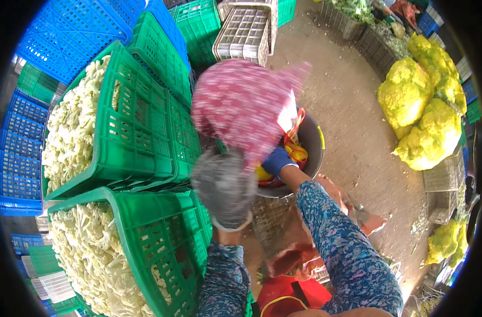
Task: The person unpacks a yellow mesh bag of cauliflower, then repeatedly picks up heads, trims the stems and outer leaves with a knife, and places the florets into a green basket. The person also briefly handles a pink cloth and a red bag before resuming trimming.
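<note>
My left hand (225,184), in a grey glove, is blurred by motion. It grips a pink cloth with a pale floral print (241,103), also blurred, which bulges out ahead of it. My right hand (277,161) wears a blue glove and reaches into a dark round tub (314,148). The cloth covers part of that hand, so its fingers are hidden. Inside the tub lie red and yellow plastic-looking items (296,152); a yellow piece (322,136) shows on its rim.
Green crates heaped with cauliflower florets (72,130) (94,253) stand close on my left, with blue crates (74,35) behind. Grey-brown crates (245,31) stand ahead. Yellow mesh sacks (407,91) sit at right. Orange-red sacking (296,245) lies below the tub.
</note>
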Tool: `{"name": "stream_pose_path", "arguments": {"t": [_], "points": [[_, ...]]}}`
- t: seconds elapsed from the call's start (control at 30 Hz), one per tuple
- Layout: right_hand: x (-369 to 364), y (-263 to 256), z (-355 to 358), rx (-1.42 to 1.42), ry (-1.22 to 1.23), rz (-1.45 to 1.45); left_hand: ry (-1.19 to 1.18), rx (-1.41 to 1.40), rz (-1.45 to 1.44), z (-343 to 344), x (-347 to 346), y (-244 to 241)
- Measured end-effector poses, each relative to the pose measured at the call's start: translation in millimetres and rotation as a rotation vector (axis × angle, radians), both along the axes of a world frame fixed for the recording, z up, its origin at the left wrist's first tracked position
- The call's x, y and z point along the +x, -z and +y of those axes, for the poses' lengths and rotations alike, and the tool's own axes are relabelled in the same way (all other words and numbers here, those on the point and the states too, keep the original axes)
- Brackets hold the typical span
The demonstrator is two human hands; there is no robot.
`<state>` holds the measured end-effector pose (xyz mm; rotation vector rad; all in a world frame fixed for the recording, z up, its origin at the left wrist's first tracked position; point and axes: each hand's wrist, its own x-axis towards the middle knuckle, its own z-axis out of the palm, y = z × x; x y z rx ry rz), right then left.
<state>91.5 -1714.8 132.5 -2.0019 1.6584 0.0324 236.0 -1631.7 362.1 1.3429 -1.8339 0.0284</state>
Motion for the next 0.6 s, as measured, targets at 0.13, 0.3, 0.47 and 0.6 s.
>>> {"name": "stream_pose_path", "arguments": {"t": [0.13,0.3,0.47,0.6], "points": [[-33.7,-20.3,20.9,-0.134,-0.103,-0.014,0.240,-0.125,-0.294,-9.1,-43.7,33.8],[-79.5,-66.2,88.3,-0.371,-0.411,-0.054,0.346,0.402,-0.393,5.2,-45.7,109.5],[-118.9,-136.8,137.5,-0.620,-0.424,-0.115,0.419,0.788,-0.512,-19.4,-37.1,142.5],[-83.9,-167.4,52.3,-0.784,-0.262,-0.025,0.534,1.059,-0.552,-17.4,-53.0,153.7]]}}
